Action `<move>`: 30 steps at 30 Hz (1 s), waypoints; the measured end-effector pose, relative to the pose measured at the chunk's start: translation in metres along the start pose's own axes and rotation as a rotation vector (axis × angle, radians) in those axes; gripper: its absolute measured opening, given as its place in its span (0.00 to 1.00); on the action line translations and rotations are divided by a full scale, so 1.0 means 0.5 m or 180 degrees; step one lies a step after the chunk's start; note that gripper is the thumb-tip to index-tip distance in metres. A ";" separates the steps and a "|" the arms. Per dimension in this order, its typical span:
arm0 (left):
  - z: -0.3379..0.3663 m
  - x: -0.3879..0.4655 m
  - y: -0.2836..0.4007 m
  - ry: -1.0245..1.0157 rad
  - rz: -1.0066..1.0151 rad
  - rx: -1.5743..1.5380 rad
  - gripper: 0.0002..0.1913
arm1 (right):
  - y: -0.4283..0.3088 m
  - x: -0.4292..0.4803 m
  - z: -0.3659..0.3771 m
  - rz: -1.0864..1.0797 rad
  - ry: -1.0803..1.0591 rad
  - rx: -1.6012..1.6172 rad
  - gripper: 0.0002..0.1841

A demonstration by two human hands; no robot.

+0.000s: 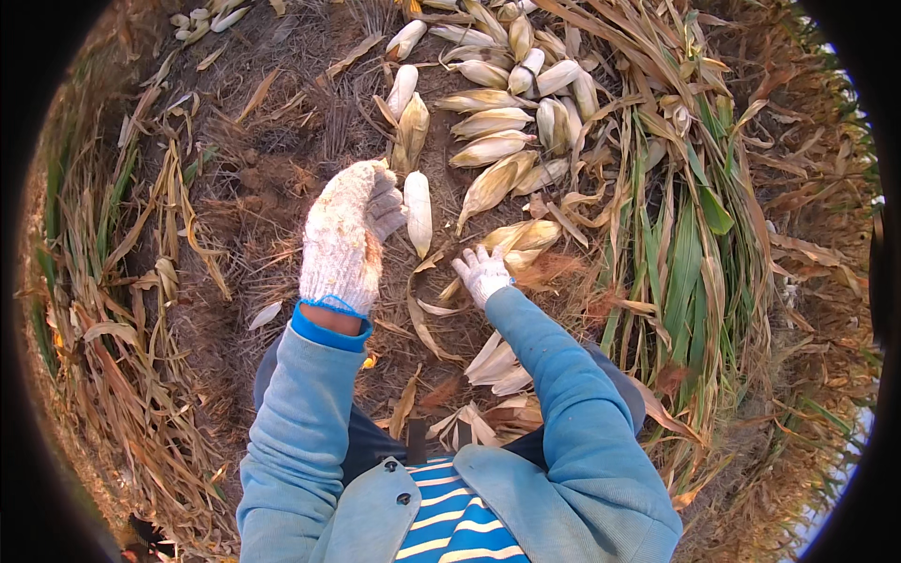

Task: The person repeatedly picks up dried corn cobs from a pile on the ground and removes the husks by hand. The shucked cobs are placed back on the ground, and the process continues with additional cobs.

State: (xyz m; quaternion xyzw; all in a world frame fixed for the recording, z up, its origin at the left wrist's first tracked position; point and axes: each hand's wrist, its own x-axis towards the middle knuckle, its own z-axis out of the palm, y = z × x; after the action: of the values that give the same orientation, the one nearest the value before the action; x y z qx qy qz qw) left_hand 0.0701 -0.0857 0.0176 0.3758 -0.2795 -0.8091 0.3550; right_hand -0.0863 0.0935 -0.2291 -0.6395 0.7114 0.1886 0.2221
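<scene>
My left hand [348, 236], in a pale knitted glove dusted with dirt, is raised with its fingers curled. Its palm is turned away, so anything inside is hidden. Just beside its fingertips a whitish corn ear in its inner husk [418, 214] lies on the soil. My right hand [482, 273], gloved too, reaches low with fingers spread. Those fingers are next to the husk-covered corn ears [522, 243]; whether they touch is unclear. Beyond my left hand lie a yellowish husked-over ear [411, 132] and a paler ear [402, 91].
Several corn ears in husks [493, 134] form a heap ahead. Cut stalks with green and dry leaves [686, 260] are piled on the right, and more dry stalks [134, 338] line the left. Loose husks [498, 366] lie near my legs. A small group of ears [200, 22] sits far left.
</scene>
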 end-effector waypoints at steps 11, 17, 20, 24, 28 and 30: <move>0.022 0.001 -0.020 -0.0272 -0.0193 0.0003 0.14 | -0.008 -0.100 0.114 0.0216 -0.1219 0.0780 0.16; 0.037 -0.002 -0.038 -0.0359 -0.0238 0.0001 0.13 | -0.112 -0.237 0.263 -0.1069 -0.2994 0.1063 0.30; 0.045 -0.002 -0.051 -0.0341 -0.0303 0.0045 0.14 | -0.095 -0.220 0.238 -0.0541 -0.3143 0.2182 0.24; 0.056 -0.009 -0.057 -0.0322 -0.0307 0.0192 0.15 | 0.008 -0.075 0.094 0.0311 -0.0506 0.3639 0.20; 0.075 -0.016 -0.053 -0.0148 -0.0365 0.0459 0.16 | 0.113 0.057 -0.011 0.0855 0.0958 0.1170 0.20; 0.083 -0.013 -0.054 -0.0043 -0.0532 0.0467 0.16 | 0.145 0.081 -0.014 0.1021 0.0402 0.0624 0.21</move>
State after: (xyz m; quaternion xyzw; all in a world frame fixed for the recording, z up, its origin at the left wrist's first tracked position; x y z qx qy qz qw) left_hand 0.0301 -0.0567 0.0241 0.4172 -0.3080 -0.8158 0.2559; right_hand -0.1623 0.0640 -0.2471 -0.5039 0.8316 0.1109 0.2054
